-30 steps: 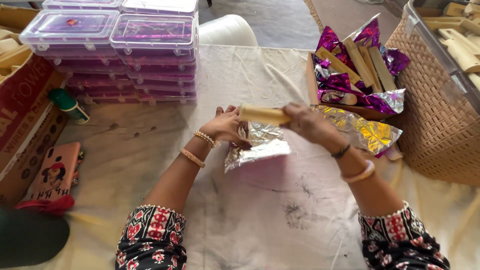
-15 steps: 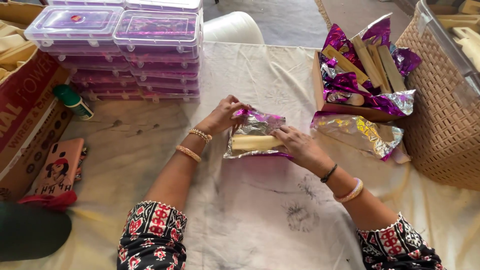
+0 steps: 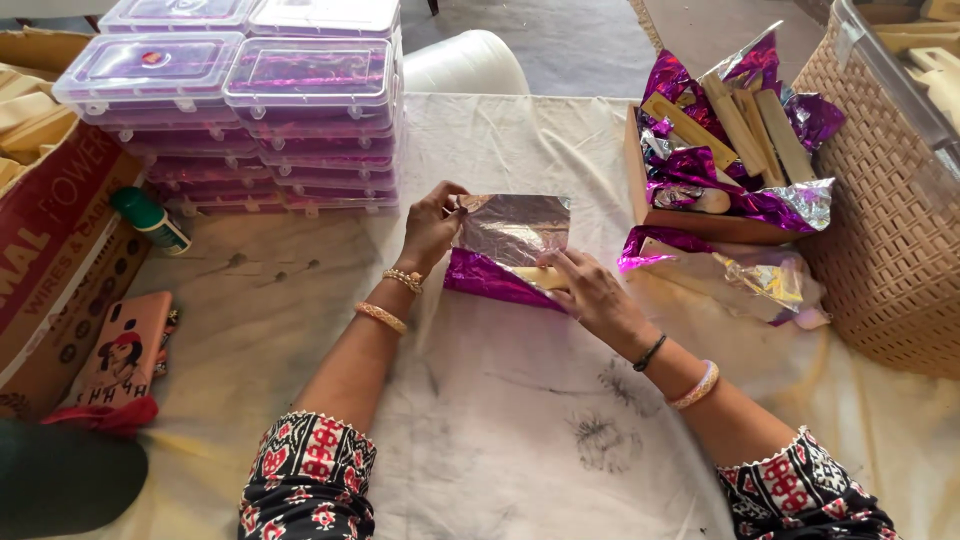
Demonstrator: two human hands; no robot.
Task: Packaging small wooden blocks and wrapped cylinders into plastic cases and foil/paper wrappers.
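At far left a phone (image 3: 125, 345) is laid beside a cardboard box (image 3: 50, 250), with stacked plastic boxes (image 3: 270, 110) beyond. At mid-table a foil sheet (image 3: 510, 245) is pinched by the left hand (image 3: 432, 225) and pressed over a pale stick (image 3: 540, 276) by the right hand (image 3: 590, 290). At right, a wicker basket (image 3: 890, 230) is seen.

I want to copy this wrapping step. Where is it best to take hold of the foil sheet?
Probably at the free upper-left corner of the foil sheet, coming from the left, where the left hand pinches it. That edge stands lifted off the cloth, while the right hand presses the lower part onto the pale stick.
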